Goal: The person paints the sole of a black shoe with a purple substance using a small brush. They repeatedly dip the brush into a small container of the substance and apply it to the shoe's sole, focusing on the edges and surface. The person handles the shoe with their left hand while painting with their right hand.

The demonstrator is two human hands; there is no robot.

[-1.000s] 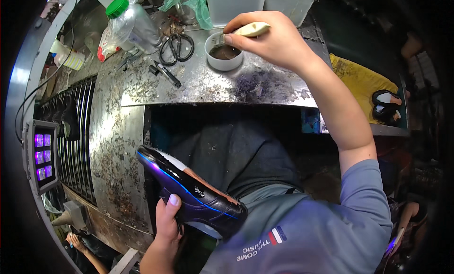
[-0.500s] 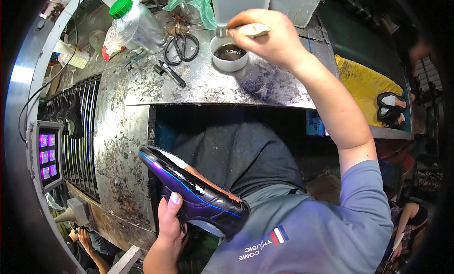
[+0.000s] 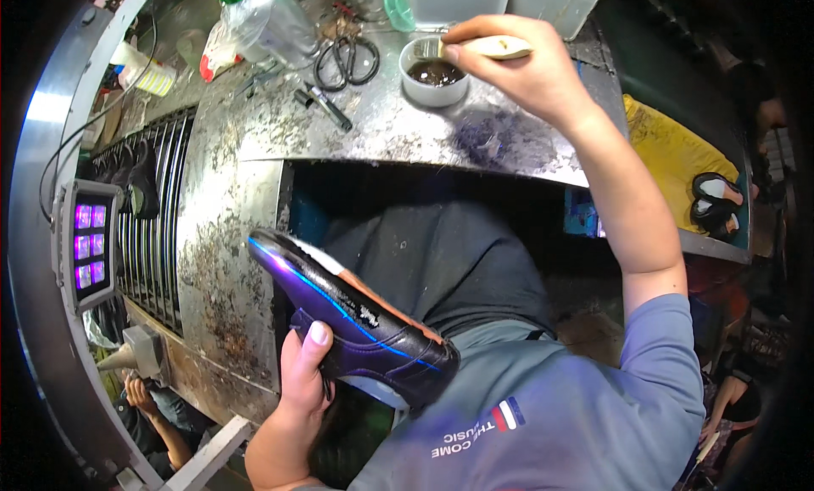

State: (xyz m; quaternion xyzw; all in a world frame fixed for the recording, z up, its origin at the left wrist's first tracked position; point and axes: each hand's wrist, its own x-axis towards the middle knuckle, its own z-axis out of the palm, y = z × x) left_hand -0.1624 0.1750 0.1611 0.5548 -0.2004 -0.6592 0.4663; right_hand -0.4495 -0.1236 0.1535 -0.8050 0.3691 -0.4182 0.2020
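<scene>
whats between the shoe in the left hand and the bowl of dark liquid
In the head view, going from the shoe up to the bowl: dark trousers, a dark gap, then stained metal tabletop.

Left hand [image 3: 303,374] grips shoe [image 3: 352,326]; right hand [image 3: 534,74] holds brush [image 3: 503,47] at bowl [image 3: 436,94].

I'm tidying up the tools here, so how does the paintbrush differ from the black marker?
The paintbrush has a pale cream handle, while the black marker is mostly dark. The paintbrush is gripped in the right hand, its head at the white bowl; the black marker lies on the metal bench. The paintbrush widens toward its head, whereas the black marker is a slim barrel. Both are elongated tools.
</scene>
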